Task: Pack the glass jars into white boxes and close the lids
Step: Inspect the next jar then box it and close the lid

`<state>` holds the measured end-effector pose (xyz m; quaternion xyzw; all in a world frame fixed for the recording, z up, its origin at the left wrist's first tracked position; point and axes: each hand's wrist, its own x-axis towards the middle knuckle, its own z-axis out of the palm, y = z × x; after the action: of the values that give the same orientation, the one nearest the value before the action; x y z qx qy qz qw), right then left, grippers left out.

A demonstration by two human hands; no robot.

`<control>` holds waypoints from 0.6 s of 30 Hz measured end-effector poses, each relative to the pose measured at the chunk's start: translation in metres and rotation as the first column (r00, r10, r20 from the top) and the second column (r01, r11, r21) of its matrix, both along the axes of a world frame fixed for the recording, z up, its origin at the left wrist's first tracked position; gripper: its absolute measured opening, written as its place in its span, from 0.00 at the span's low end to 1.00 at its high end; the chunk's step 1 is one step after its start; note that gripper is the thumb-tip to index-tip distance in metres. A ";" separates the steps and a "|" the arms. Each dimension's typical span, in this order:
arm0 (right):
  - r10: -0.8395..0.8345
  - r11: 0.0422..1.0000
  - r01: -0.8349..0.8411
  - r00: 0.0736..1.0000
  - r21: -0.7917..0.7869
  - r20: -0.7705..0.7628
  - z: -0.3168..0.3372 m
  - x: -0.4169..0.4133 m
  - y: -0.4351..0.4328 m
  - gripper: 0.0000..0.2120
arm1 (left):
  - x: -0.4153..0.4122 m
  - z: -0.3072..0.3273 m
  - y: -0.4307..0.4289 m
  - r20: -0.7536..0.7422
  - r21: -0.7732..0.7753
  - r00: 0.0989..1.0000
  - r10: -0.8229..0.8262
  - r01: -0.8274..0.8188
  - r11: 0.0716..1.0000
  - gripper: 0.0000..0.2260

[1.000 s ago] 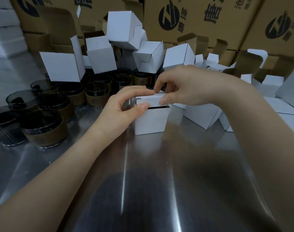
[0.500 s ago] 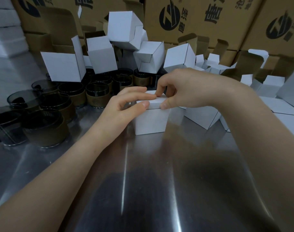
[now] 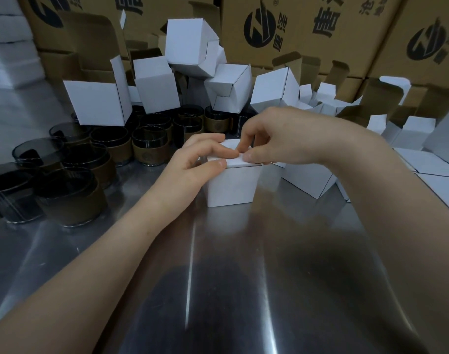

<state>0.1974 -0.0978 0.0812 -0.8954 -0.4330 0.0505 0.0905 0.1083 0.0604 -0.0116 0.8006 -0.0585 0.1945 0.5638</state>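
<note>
A small white box [image 3: 232,185] stands upright on the steel table [image 3: 218,277] at the centre. Its lid lies flat and closed on top. My left hand [image 3: 192,167] holds the box's left upper corner, thumb on the front face and fingers laid across the lid. My right hand [image 3: 277,136] comes in from the right, its fingertips and thumb pinching the lid's right front edge. What is inside the box is hidden. Several dark glass jars [image 3: 70,198] with brown bands stand in a cluster at the left.
Open white boxes [image 3: 98,106] are piled behind the jars, and more white boxes [image 3: 307,180] and flat blanks [image 3: 438,185] lie at the right. Large brown cartons [image 3: 295,29] wall off the back. Bare steel stretches toward me.
The lid, open by a dark gap a second ago, has been pressed down flat onto the box. My left fingers slid further across the top; my right fingers moved down onto the lid edge.
</note>
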 end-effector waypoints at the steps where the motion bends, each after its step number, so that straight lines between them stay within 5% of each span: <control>1: -0.001 1.000 0.001 1.000 -0.002 0.002 -0.001 0.001 0.000 0.03 | 0.001 0.000 0.000 -0.017 -0.014 1.000 -0.009 0.009 1.000 0.13; 9: -0.040 0.999 0.041 0.999 0.012 -0.029 -0.003 0.002 0.003 0.12 | 0.007 0.001 -0.008 -0.115 -0.262 0.993 0.019 -0.049 0.964 0.21; 18: -0.030 0.999 0.030 1.000 0.031 -0.008 -0.006 0.006 0.004 0.15 | 0.012 -0.001 -0.004 -0.098 -0.278 0.995 0.009 -0.037 0.960 0.29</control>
<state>0.2035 -0.0935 0.0755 -0.9000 -0.4201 0.0455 0.1069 0.1206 0.0562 -0.0128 0.7220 0.0060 0.1686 0.6710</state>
